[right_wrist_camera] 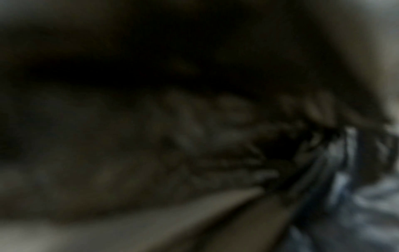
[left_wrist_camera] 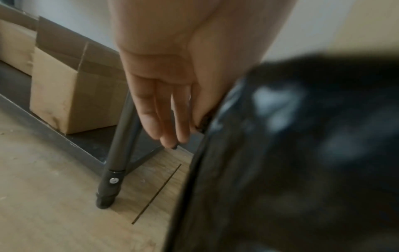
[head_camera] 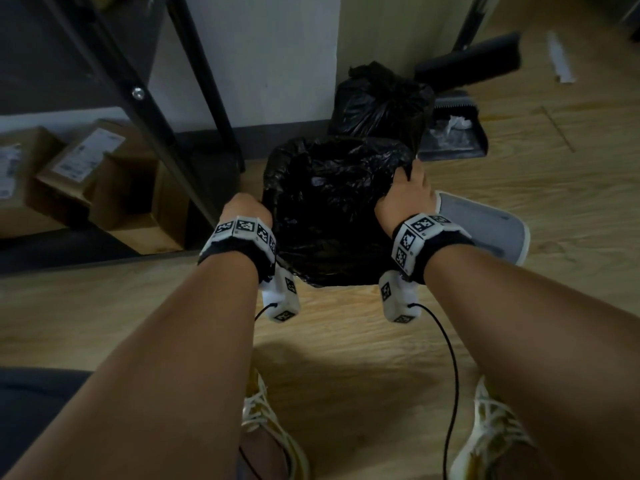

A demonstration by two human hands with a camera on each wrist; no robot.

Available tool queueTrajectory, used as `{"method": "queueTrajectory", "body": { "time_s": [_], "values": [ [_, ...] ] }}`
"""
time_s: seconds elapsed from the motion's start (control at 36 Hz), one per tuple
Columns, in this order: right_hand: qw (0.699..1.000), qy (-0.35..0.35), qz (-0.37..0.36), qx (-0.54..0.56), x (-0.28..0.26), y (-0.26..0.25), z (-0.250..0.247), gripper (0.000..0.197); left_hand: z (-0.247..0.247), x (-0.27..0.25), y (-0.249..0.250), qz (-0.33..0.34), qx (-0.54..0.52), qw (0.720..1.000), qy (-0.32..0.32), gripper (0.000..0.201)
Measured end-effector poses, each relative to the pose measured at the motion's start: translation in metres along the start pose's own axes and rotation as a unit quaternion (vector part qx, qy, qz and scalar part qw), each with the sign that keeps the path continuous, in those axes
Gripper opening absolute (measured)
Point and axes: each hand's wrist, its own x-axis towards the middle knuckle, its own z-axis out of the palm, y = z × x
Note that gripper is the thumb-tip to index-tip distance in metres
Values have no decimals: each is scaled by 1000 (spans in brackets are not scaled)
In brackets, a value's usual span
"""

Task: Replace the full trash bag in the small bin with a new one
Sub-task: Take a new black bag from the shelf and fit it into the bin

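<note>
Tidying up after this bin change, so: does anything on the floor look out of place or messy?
Yes. The grey flat bin lid lies on the wooden floor beside the black-lined small bin; a tied black full trash bag sits against the wall; pale scraps fill the grey dustpan.

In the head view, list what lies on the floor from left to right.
Cardboard boxes → frame leg → lined bin → dustpan → grey lid.
</note>
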Motion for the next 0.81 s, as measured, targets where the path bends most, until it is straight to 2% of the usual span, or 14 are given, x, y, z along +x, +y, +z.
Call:
{"method": "queueTrajectory", "body": {
  "time_s": [0.08, 0.19, 0.39, 0.53, 0.81],
  "values": [
    [1000, -11, 2, 22, -3, 0, -7, 68, -5, 1, 4, 6, -33, 999, 39, 26],
    [999, -14, 2, 30, -8, 3, -15, 67, -13, -6, 14, 39, -120, 987, 103, 38],
    [999, 4, 3, 42, -21, 22, -33, 61, -15, -41, 53, 161, -79, 968, 174, 46],
    [998, -2, 26, 52, -25, 49, -50, 65, -6, -66, 93, 241, -50, 952, 183, 47],
    [992, -24, 103, 63, -20, 135, -64, 66, 39, -108, 188, 313, -45, 942, 109, 48]
  ]
}}
